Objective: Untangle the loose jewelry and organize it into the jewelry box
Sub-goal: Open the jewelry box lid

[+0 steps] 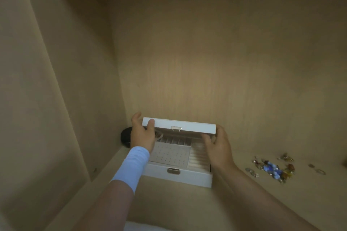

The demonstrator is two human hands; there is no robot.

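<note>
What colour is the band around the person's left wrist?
Light blue. The fabric wrist band shows best in the head view, just below the left hand holding the white rectangular jewelry box lid.

A pale blue band (132, 167) wraps the left wrist; the right forearm (249, 191) is bare, without a sleeve

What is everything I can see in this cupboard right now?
Shelf: one, tan wood, the cupboard floor under everything.
Box: one, white, left of middle on the shelf, its inside trays showing.
Lid: one, white with a metal clasp, partly raised, held at both ends.
Jewelry: one loose pile, blue, amber and metallic, on the shelf right of the box.
Rings: about two, metallic, right of the pile.
Dark object: one, black, back left corner, behind the left hand; too hidden to identify.
Left hand: one, pale blue wrist sleeve, on the lid's left end.
Right hand: one, bare, on the lid's right end.
</note>
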